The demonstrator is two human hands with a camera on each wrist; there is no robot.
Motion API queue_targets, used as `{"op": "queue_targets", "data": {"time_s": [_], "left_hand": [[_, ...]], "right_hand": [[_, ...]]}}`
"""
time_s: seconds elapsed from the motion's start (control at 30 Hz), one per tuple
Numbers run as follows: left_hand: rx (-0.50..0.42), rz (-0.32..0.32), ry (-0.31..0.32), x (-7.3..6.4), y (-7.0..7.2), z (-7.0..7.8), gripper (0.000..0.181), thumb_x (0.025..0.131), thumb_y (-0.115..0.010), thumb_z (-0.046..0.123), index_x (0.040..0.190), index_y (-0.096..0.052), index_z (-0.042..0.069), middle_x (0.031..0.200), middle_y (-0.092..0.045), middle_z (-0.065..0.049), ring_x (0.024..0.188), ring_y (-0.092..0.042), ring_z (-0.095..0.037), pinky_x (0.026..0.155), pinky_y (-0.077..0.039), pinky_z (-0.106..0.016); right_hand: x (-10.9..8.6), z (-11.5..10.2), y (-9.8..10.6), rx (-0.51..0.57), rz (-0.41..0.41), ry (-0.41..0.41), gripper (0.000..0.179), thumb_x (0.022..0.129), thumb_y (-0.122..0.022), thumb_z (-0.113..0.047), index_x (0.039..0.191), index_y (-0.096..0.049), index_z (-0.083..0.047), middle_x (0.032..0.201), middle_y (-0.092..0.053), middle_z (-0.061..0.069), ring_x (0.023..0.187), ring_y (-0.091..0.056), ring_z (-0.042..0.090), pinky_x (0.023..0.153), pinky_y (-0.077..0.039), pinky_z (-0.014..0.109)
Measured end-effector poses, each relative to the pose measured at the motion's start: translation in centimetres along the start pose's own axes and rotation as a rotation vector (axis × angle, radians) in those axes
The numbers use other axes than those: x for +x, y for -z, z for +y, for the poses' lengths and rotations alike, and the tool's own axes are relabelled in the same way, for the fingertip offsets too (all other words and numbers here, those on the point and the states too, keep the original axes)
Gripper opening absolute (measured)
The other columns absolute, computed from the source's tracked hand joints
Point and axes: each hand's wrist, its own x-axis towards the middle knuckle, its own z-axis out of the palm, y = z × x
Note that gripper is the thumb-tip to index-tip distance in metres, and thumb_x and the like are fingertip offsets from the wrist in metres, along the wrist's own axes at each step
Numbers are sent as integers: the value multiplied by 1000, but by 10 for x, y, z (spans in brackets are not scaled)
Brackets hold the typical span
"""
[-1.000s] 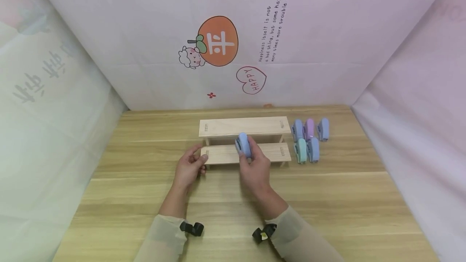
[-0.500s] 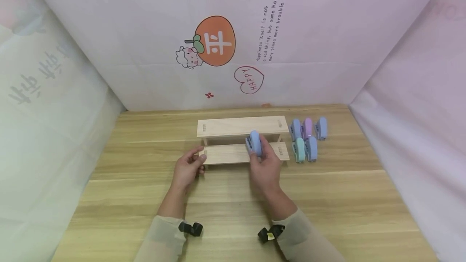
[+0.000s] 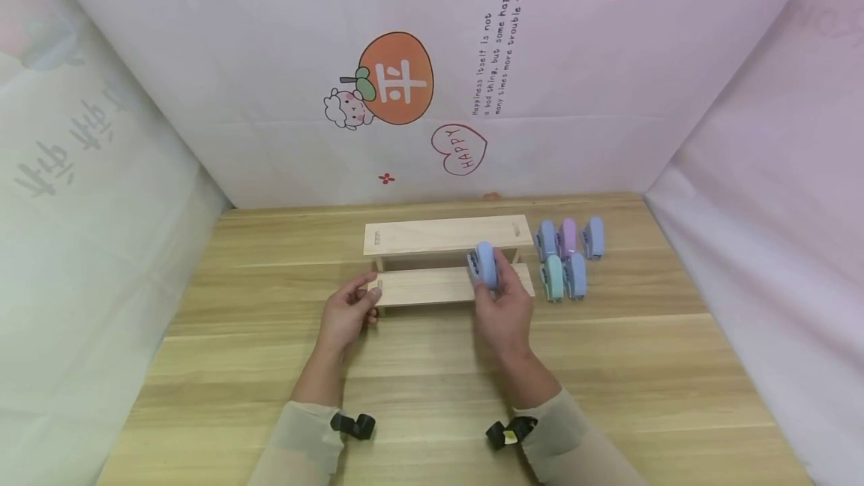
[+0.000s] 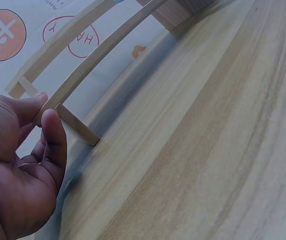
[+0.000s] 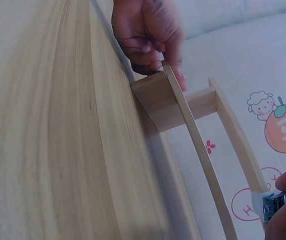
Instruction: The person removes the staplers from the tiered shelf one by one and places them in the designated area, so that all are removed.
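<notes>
A two-tier wooden shelf (image 3: 425,286) stands on the table, its back tier higher than the front one. My left hand (image 3: 346,313) pinches the left end of the front tier between thumb and fingers; the left wrist view shows the thumb and fingertip on the board's edge. In my right hand (image 3: 505,313) is a small light-blue stapler (image 3: 484,265), held upright over the right part of the front tier. Its metal end shows as a stapler (image 5: 272,205) in the right wrist view. Both tiers carry nothing else.
To the right of the shelf, several small staplers stand in two rows: blue ones (image 3: 576,276), a purple one (image 3: 567,236) and a mint-green one (image 3: 553,277). A printed white cloth (image 3: 574,148) hangs behind the wooden table (image 3: 432,381), with more cloth at both sides.
My right hand has moved to the right along the front tier with the stapler. The left hand keeps its pinch on the shelf's left end. The head view has shifted slightly.
</notes>
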Motion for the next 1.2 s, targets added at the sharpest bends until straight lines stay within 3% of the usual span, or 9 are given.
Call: {"op": "queue_targets", "data": {"time_s": [0.3,0.57,0.77,1.2], "left_hand": [[-8,-15,17,1,1,-1,44,96,-78,20,138,-67,16,102,-55,-7,77,-62,-17,68,-62,-28],[-2,-47,23,-15,-1,25,44,99,-73,12,142,-62,7,98,-57,-6,76,-62,-16,70,-62,-28],[8,-43,33,-16,-1,27,45,99,-73,13,142,-62,7,97,-57,-6,77,-62,-17,71,-63,-30],[29,-32,41,-15,-3,24,46,100,-73,16,143,-61,8,97,-59,-6,77,-62,-16,71,-62,-28]], "right_hand": [[2,3,8,-29,21,29,60,92,-68,5,149,-55,-10,150,-56,8,139,-52,25,113,-43,40],[1,6,14,-67,30,38,61,92,-69,4,149,-55,-13,149,-56,5,137,-53,22,109,-48,37],[2,6,21,-62,37,-26,62,93,-70,2,150,-54,-17,153,-53,1,141,-50,20,112,-46,38],[6,17,34,-94,105,16,59,91,-72,2,147,-57,-13,149,-57,4,140,-50,17,115,-42,36]]}}
